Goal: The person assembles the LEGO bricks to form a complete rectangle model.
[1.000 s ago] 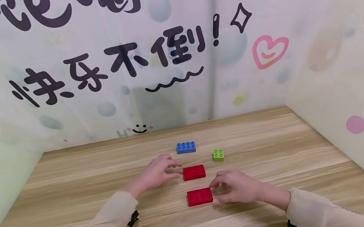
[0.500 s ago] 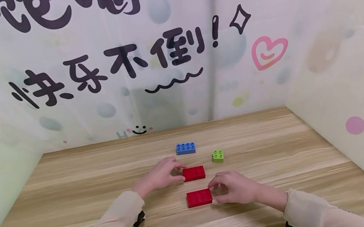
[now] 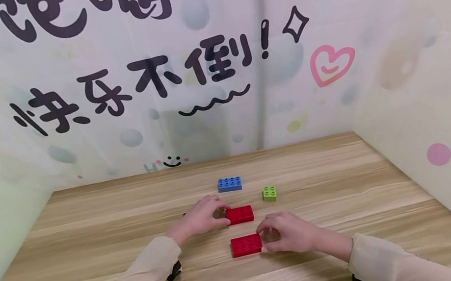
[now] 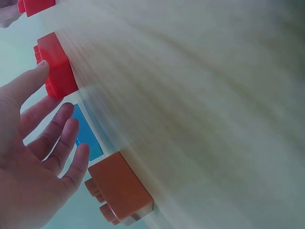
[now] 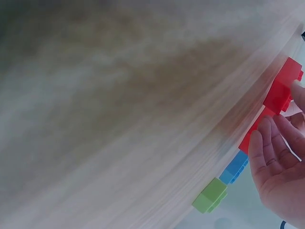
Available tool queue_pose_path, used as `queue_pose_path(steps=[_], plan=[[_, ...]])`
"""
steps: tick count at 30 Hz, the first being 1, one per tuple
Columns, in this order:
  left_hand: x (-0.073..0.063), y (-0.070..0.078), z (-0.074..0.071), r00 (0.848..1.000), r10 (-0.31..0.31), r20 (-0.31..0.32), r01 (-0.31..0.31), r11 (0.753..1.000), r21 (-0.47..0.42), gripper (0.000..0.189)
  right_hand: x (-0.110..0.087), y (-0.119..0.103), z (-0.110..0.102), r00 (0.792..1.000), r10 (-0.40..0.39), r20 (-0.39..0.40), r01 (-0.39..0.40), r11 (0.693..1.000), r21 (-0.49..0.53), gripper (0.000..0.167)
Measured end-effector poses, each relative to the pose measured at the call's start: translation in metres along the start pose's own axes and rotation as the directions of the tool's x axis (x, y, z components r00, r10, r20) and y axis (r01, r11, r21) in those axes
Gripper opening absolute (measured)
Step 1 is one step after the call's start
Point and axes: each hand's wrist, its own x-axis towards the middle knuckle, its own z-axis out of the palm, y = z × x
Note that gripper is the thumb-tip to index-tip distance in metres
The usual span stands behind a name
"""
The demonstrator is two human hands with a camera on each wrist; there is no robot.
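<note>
Two red building bricks lie on the table, one behind the other. My left hand is at the left end of the farther red brick, pinching it between thumb and forefinger. In the left wrist view its other fingers spread loosely beside the brick. At the right end of the nearer red brick, my right hand pinches with thumb and forefinger. The right wrist view shows that hand's remaining fingers fairly straight. Both bricks sit with their studs up.
Behind the red bricks is a blue brick, with a small green brick to the right. A brown brick appears beyond the left fingers in the left wrist view; the hand mostly hides it in the head view. A printed curtain hangs behind the table.
My left hand has moved a little right and reached the farther red brick's left end. The right hand stays at the nearer one. Neither brick has visibly shifted on the table.
</note>
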Motion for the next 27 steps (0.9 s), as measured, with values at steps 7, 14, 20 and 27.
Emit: queue_pose_path(steps=[7, 14, 20, 27], plan=[[-0.001, -0.001, 0.000, 1.000, -0.004, 0.001, 0.004, 1.000, -0.009, 0.032, 0.001, 0.000, 0.000, 1.000, 0.017, 0.016, -0.017, 1.000, -0.004, 0.029], [-0.005, -0.001, -0.001, 1.000, -0.020, 0.002, 0.020, 1.000, -0.021, 0.032, -0.001, 0.001, 0.000, 0.999, 0.037, 0.016, -0.037, 0.999, 0.001, 0.028], [-0.006, -0.003, -0.002, 1.000, -0.008, -0.004, 0.008, 1.000, -0.030, 0.029, -0.004, 0.005, -0.002, 0.998, 0.063, 0.012, -0.063, 0.998, 0.009, 0.027], [-0.008, -0.003, -0.003, 1.000, -0.010, 0.013, 0.011, 0.997, -0.073, 0.029, -0.010, 0.008, -0.004, 0.997, 0.080, 0.010, -0.080, 0.997, 0.023, 0.027]])
